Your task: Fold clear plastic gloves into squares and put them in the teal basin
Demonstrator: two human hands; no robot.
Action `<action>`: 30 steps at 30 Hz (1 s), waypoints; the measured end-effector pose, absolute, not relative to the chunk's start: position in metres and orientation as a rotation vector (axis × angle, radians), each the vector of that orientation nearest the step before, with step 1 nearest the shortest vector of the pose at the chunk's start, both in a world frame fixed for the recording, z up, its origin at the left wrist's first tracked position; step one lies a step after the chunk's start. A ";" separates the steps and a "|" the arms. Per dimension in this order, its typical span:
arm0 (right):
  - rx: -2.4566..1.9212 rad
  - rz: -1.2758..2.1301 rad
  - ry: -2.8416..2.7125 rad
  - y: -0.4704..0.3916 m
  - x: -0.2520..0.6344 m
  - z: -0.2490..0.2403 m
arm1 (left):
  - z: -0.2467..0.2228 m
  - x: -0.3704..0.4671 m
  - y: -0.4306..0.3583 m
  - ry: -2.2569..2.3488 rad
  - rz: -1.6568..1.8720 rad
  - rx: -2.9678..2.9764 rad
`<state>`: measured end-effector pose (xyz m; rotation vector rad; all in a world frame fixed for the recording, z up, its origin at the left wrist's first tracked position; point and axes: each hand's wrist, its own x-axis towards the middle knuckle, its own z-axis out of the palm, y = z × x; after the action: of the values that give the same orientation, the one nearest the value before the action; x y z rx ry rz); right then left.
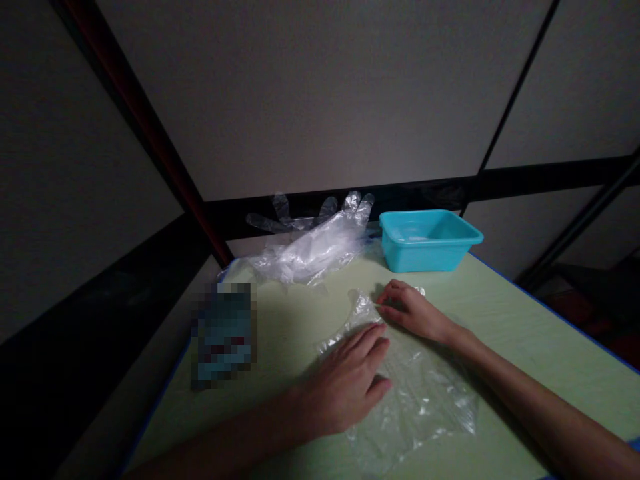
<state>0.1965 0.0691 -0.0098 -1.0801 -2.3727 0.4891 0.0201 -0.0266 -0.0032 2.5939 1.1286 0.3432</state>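
Note:
A crinkled, see-through disposable plastic glove (420, 393) lies spread on the table, its wide end towards me. My left hand (350, 373) rests palm down on the glove's left side, fingers stretched out. At the far end, my right hand (413, 310) has its fingers curled, with thumb and forefinger pinching the glove's edge near one of its finger tips. Part of the glove is hidden beneath both hands.
Behind my hands sits a loose pile of clear plastic gloves (313, 253), some fingers sticking up against the wall panel. A turquoise plastic basin (423, 257) stands at the back right. On the left lies a blurred-out flat item (225, 337). The pale green table (525, 340) has blue edging.

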 end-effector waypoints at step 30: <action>-1.044 0.893 -1.801 0.087 0.203 -0.017 | -0.004 0.018 -0.024 0.962 0.136 2.757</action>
<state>0.2033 0.0867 -0.0172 -1.0436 -1.8011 0.8928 0.0179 -0.0237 -0.0044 2.7574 0.9622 0.1359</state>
